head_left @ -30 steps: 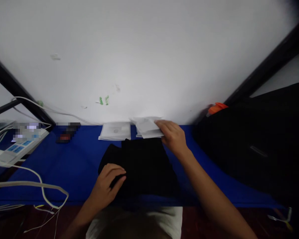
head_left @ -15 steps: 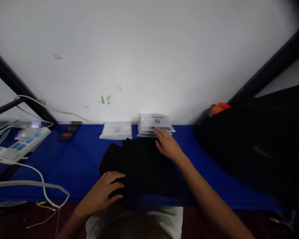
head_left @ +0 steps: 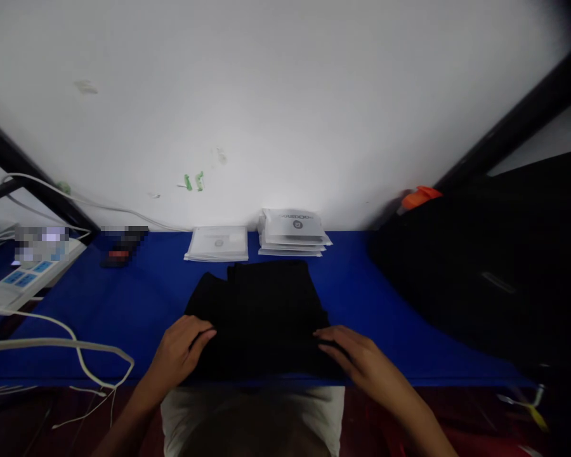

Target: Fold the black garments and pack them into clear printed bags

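The person's two hands are well apart, one at each side of a folded black cloth (head_left: 266,304) that lies on a blue tabletop (head_left: 361,292) and fills the space between them. The left hand (head_left: 181,349) is at the cloth's left edge, its thumb and fingertips drawn close together. The right hand (head_left: 364,358) is at the opposite edge, its fingers reaching inward with a narrow gap above the thumb. Both touch the cloth, but whether either pinches it cannot be told against the black.

Beyond the hands, near the cloth's far edge, a low white packet pile (head_left: 219,243) sits toward the left hand's side. Beside it, toward the right hand's side, is a taller stack of pale packets (head_left: 295,226) with dark print on top. Well left of the left hand are a white power strip (head_left: 33,273) and a loop of white cable (head_left: 95,346). To the right of the right hand spreads a large black bulk (head_left: 457,273), with something orange (head_left: 421,196) at its far end.
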The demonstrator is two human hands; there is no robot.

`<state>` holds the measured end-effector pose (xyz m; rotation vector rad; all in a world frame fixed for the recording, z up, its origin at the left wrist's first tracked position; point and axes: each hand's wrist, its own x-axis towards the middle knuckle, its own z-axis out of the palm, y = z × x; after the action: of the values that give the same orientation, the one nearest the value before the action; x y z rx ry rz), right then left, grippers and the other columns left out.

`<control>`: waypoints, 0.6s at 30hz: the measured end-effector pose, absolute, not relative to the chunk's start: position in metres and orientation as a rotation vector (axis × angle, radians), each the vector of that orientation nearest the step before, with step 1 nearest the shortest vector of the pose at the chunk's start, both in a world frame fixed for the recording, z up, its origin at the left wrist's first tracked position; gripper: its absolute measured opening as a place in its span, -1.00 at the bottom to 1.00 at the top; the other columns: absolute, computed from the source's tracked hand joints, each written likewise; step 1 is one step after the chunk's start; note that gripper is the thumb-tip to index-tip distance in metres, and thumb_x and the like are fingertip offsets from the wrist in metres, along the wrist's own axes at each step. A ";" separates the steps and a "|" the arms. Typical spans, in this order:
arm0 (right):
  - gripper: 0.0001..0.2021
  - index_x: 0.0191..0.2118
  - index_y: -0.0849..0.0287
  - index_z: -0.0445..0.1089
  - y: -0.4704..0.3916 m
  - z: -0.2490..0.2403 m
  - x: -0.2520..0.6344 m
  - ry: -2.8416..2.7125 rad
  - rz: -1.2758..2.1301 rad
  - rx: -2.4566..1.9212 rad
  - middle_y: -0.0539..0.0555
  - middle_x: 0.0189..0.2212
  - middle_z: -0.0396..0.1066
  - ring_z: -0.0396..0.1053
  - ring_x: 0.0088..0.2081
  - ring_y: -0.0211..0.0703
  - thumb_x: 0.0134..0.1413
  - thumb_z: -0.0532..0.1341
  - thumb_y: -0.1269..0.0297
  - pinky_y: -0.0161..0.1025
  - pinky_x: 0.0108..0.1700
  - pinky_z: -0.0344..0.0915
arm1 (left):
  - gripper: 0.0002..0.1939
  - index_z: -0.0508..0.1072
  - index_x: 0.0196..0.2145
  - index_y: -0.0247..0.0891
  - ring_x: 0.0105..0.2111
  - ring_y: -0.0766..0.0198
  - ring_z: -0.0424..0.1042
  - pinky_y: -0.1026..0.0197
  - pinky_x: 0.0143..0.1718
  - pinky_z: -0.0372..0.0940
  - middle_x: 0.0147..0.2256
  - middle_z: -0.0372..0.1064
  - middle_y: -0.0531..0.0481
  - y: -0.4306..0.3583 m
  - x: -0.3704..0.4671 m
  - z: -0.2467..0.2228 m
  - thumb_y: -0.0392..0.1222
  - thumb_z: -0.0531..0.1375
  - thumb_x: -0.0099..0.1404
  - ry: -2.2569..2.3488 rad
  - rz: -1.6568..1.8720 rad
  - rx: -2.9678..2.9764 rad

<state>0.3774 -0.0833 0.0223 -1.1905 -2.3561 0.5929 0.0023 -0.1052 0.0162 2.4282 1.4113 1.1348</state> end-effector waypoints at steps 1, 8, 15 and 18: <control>-0.80 -0.06 0.05 0.40 -0.073 0.025 0.377 -2.333 0.540 -1.211 0.09 -0.17 0.52 0.50 -0.15 -0.09 0.34 0.06 0.23 -0.13 -0.11 0.47 | -0.91 0.42 -0.21 -0.21 -0.37 0.26 0.44 0.21 -0.28 0.31 -0.36 0.47 0.02 -0.094 0.004 0.018 -0.24 0.10 0.42 1.472 1.165 2.457; -0.67 0.13 0.18 0.30 0.029 0.023 0.346 -2.419 0.026 -1.432 0.24 0.02 0.41 0.34 0.07 0.08 0.29 0.08 0.28 0.00 0.08 0.31 | -0.73 0.40 -0.01 -0.20 -0.05 0.05 0.39 0.01 -0.01 0.29 -0.07 0.40 -0.13 0.006 0.030 0.031 -0.15 0.17 0.35 1.704 0.650 2.499; -0.82 -0.18 0.22 0.46 0.063 0.025 0.328 -2.568 -0.039 -1.396 0.19 -0.25 0.44 0.35 -0.13 0.02 0.13 0.16 0.51 -0.12 -0.05 0.28 | -0.86 0.43 -0.24 -0.23 -0.13 0.05 0.39 0.02 -0.09 0.30 -0.19 0.40 -0.10 0.035 0.046 0.028 -0.36 0.22 0.22 1.638 0.560 2.530; -0.82 -0.19 0.21 0.45 0.040 0.038 0.337 -2.534 -0.079 -1.365 0.20 -0.25 0.41 0.31 -0.13 0.05 0.18 0.11 0.48 -0.09 -0.07 0.27 | -0.87 0.40 -0.23 -0.22 -0.09 0.10 0.36 0.03 -0.05 0.27 -0.15 0.38 -0.09 0.008 0.042 0.040 -0.37 0.15 0.26 1.577 0.652 2.544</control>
<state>0.3366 0.0400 0.0382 -1.3647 -2.5345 -0.0787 0.0425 0.0076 0.0405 2.5437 1.5765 0.6518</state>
